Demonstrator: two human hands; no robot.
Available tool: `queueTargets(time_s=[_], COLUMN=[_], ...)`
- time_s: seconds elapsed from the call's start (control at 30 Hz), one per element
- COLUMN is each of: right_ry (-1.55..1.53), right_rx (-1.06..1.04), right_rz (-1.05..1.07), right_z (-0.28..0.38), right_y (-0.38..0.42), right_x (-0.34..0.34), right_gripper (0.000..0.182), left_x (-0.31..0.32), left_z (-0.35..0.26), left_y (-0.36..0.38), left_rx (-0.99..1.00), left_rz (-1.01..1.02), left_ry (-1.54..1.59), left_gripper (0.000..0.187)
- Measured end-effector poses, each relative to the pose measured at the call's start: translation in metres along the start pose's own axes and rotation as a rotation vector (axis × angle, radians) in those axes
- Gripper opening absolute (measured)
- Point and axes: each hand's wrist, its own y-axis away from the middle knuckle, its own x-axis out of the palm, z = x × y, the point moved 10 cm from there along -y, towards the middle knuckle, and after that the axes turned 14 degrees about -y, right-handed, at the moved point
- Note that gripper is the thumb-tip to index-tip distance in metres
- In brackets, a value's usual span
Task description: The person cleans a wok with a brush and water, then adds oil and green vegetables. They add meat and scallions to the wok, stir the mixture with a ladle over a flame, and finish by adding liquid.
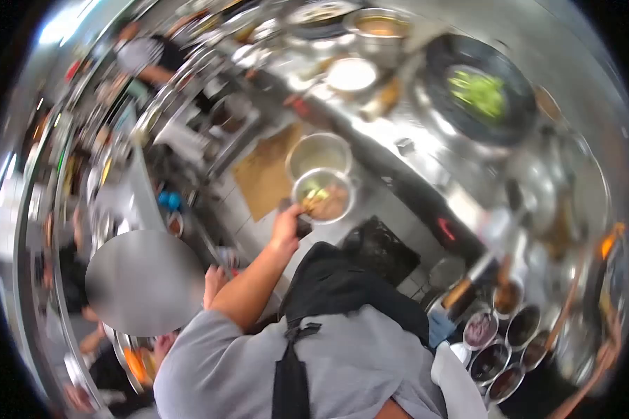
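The left hand [286, 227] is gripping a bowl [328, 176]—seemingly keeping its food [328, 204] level—while I cannot tell the unseen right hand's state.

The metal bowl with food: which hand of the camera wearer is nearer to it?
Left. The left hand holds the bowl at its edge; the right hand is not in view anywhere.

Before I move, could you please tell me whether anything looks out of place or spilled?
A brown sheet, apparently cardboard, lies on the tiled floor; it looks odd because it might slip underfoot. I see no spill around the bowl in the left hand, though blur hides detail.
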Motion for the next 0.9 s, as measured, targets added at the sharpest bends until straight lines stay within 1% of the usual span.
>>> queueTargets(time_s=[0.03,0.07,0.1,0.13,0.17,0.23,0.37,0.4,0.43,0.47,0.57,0.6,0.67,0.7,0.77,0.8,0.83,0.9], right_ry=[0.040,0.066,0.082,0.090,0.092,0.069,0.004,-0.012,-0.028,-0.044,-0.106,-0.131,-0.180,-0.205,-0.243,-0.257,-0.270,-0.288], right_rx=[-0.008,-0.020,-0.030,-0.040,-0.054,-0.113,-0.228,-0.254,-0.280,-0.304,-0.368,-0.392,-0.440,-0.462,-0.504,-0.525,-0.547,-0.593], right_rz=[0.067,0.119,0.158,0.187,0.212,0.242,0.267,0.271,0.276,0.281,0.295,0.297,0.298,0.300,0.313,0.323,0.333,0.357], right_z=[0.054,0.093,0.129,0.162,0.194,0.250,0.345,0.366,0.386,0.402,0.439,0.449,0.463,0.465,0.478,0.485,0.493,0.512], right_y=[0.010,0.007,0.012,0.021,0.028,0.037,0.081,0.093,0.108,0.120,0.162,0.177,0.207,0.219,0.239,0.247,0.256,0.273], right_x=[-0.011,-0.019,-0.032,-0.045,-0.057,-0.085,-0.140,-0.152,-0.164,-0.174,-0.200,-0.207,-0.223,-0.233,-0.245,-0.252,-0.259,-0.270], right_gripper=[0.030,0.030,0.029,0.029,0.029,0.029,0.028,0.028,0.027,0.027,0.027,0.027,0.027,0.027,0.026,0.026,0.026,0.026], left_x=[0.003,0.009,0.013,0.017,0.022,0.048,0.096,0.108,0.120,0.129,0.156,0.162,0.174,0.178,0.186,0.187,0.191,0.183], left_z=[0.004,-0.003,-0.007,0.002,0.006,-0.009,-0.005,-0.003,-0.002,0.001,0.017,0.022,0.032,0.031,0.021,0.011,0.000,-0.014], left_y=[-0.004,0.003,0.004,-0.003,-0.013,0.003,-0.009,-0.009,-0.009,-0.012,-0.019,-0.024,-0.036,-0.034,-0.026,-0.013,0.000,0.021], left_rx=[0.014,0.030,0.071,0.029,0.077,0.018,0.007,-0.006,-0.019,-0.022,-0.071,-0.073,-0.056,-0.061,-0.006,-0.022,-0.025,-0.077], left_rz=[0.024,-0.019,-0.043,-0.040,-0.035,-0.012,0.081,0.117,0.153,0.166,0.245,0.261,0.306,0.319,0.358,0.346,0.352,0.195], left_ry=[0.053,0.100,0.143,0.203,0.241,0.270,0.316,0.288,0.259,0.258,0.185,0.174,0.161,0.149,0.183,0.186,0.186,0.191], left_gripper=[0.022,0.020,0.021,0.022,0.024,0.027,0.030,0.037,0.044,0.044,0.076,0.076,0.095,0.095,0.100,0.093,0.093,0.043])
